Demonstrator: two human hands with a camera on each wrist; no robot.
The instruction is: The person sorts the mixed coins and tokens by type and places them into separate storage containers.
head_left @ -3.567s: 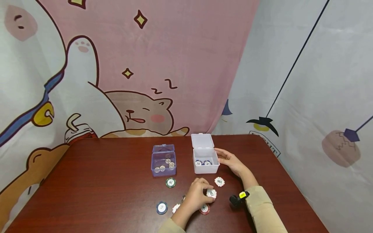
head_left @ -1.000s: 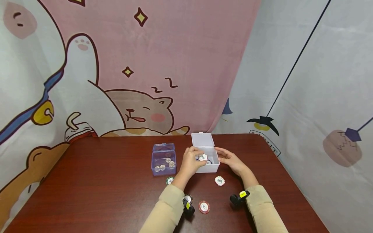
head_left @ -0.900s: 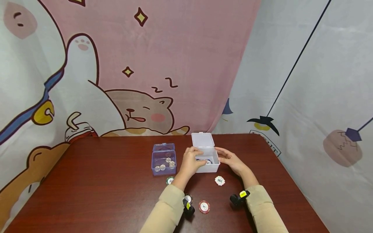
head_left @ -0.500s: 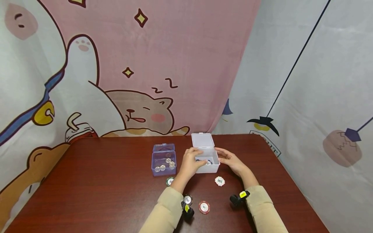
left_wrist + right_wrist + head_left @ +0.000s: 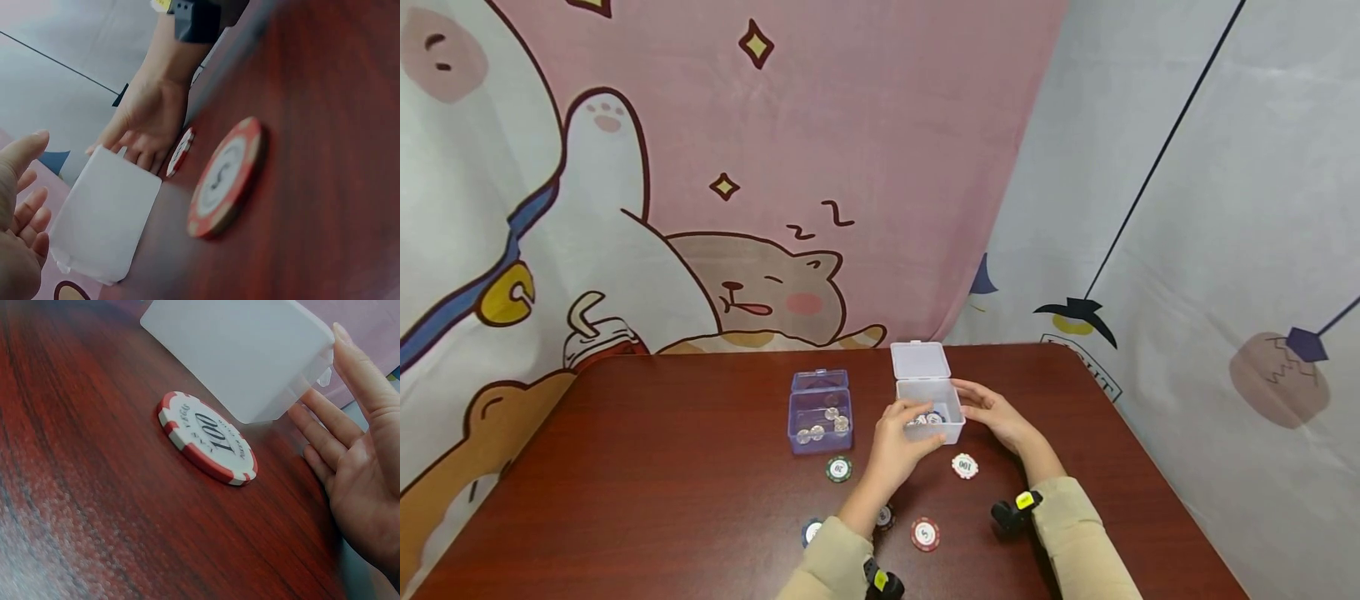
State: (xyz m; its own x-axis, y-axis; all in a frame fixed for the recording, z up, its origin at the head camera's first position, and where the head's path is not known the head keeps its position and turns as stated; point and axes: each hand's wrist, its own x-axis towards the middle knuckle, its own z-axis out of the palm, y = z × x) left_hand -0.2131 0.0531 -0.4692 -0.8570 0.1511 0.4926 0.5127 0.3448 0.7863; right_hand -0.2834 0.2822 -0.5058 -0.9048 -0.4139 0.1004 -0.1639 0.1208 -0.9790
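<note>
The white lidded box stands with its lid raised, holding several poker chips. Just in front of its left side is my left hand, thumb and fingers spread apart with nothing between them. My right hand rests against the box's right side, fingers extended; in the right wrist view the thumb touches a corner. Close by on the table lies a red-edged white 100 chip. A red 5 chip lies nearer the front, large in the left wrist view.
A translucent blue-purple box, lid up, stands to the left with several clear round pieces inside. A green 20 chip, a dark chip and a partly hidden blue chip lie around my left forearm. A printed curtain hangs behind the table.
My left hand carried a pinched white 100 chip from the table into the white box and let it go. It has since drawn back slightly toward me, fingers spread. The right hand stayed put.
</note>
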